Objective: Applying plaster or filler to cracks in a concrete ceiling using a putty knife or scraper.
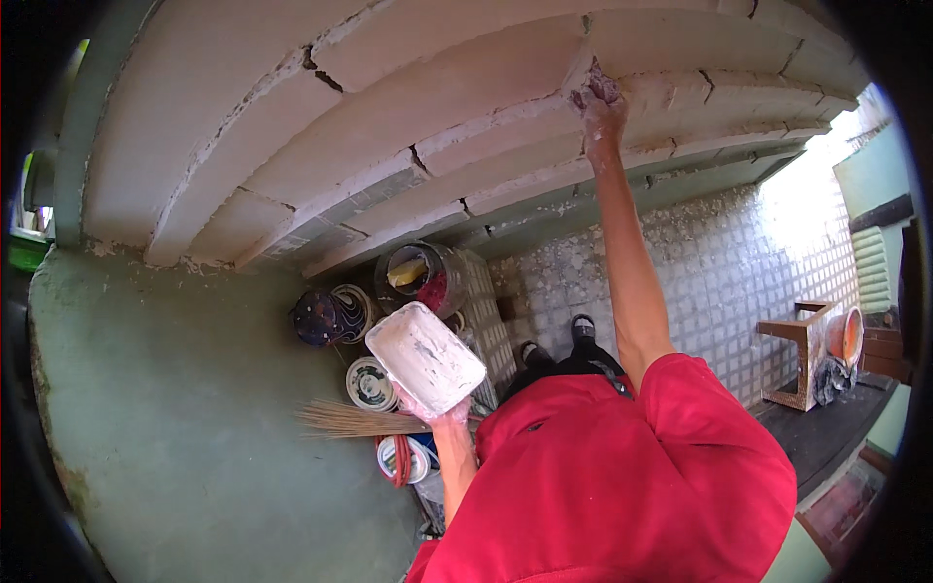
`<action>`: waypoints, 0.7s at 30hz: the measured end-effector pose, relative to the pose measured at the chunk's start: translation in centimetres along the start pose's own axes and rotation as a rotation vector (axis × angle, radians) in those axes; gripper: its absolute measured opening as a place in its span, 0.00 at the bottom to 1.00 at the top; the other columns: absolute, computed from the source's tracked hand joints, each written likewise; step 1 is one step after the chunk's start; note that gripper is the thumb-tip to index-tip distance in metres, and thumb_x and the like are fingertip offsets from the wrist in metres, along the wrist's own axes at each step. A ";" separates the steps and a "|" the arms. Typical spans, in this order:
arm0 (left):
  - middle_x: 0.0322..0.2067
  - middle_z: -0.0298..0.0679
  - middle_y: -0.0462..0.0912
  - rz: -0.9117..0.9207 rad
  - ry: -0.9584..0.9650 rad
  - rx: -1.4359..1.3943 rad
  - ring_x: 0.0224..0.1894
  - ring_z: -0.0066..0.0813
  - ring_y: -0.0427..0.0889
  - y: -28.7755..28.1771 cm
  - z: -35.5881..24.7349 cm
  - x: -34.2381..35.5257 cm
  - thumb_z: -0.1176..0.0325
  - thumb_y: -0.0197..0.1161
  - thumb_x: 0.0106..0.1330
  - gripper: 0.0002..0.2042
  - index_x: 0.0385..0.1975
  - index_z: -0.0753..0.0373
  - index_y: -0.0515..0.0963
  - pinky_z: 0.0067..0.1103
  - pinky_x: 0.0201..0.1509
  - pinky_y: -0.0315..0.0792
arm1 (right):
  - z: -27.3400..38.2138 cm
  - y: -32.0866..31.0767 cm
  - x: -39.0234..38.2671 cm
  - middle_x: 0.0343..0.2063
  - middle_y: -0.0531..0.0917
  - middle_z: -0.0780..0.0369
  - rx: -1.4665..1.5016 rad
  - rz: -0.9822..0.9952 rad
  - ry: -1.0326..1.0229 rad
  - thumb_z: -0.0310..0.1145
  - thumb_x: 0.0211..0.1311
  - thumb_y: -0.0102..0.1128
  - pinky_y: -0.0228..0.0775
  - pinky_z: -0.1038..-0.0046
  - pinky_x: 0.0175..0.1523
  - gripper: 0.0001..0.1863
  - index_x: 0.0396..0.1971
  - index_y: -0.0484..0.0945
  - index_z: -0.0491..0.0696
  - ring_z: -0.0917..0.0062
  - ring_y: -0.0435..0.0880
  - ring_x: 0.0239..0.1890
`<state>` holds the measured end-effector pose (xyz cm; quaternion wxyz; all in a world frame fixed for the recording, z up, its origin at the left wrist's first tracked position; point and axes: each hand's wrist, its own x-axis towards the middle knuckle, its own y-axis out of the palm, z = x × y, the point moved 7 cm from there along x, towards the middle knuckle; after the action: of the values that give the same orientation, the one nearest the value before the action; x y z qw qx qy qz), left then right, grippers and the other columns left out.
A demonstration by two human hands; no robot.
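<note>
My left hand [439, 408], smeared with white paste, grips a shallow white rectangular tray [428, 358] from below and at its near edge. White and grey residue coats the inside of the tray. At the end of my raised right arm, my right hand [601, 112] is pressed up against a stepped pale surface [466, 68] of long bands with cracked joints. Its fingers are curled and caked with white paste. Whatever they may hold is too small to make out.
Below the tray stand a large bucket [442, 267] with things in it, a lidded white pail [370, 384] and a stick broom [350, 419]. A green wall [194, 408] fills the left. To the right are a small wooden stool [802, 355] and an orange-lined bucket [851, 337].
</note>
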<state>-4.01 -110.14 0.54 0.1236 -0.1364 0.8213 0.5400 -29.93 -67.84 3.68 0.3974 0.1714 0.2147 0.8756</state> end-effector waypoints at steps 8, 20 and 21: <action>0.58 0.35 0.73 0.003 -0.006 -0.002 0.57 0.40 0.74 -0.8 -1.6 1.8 0.40 0.49 0.63 0.31 0.62 0.51 0.66 0.42 0.59 0.71 | 0.1 0.1 -1.2 0.31 0.80 0.63 0.125 -0.100 -0.008 0.17 0.54 0.54 0.76 0.74 0.34 0.10 0.37 0.78 0.39 0.79 0.78 0.28; 0.59 0.35 0.72 0.016 0.013 -0.041 0.58 0.41 0.74 -1.2 -2.4 2.7 0.40 0.49 0.63 0.31 0.62 0.51 0.65 0.44 0.60 0.69 | -1.3 -1.4 -0.7 0.31 0.78 0.64 -0.006 -0.305 -0.028 0.20 0.53 0.58 0.70 0.75 0.28 0.09 0.35 0.74 0.41 0.79 0.75 0.28; 0.59 0.35 0.72 0.006 0.012 -0.046 0.58 0.41 0.74 -1.3 -2.3 2.7 0.40 0.49 0.63 0.31 0.63 0.51 0.65 0.44 0.60 0.69 | -1.8 -1.4 -0.6 0.30 0.77 0.65 -0.036 -0.320 0.010 0.20 0.52 0.59 0.69 0.75 0.29 0.08 0.34 0.74 0.41 0.78 0.74 0.27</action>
<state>-6.20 -112.99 -0.58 0.1137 -0.1399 0.8098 0.5584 -29.54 -67.87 1.34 0.5336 0.1236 0.2254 0.8057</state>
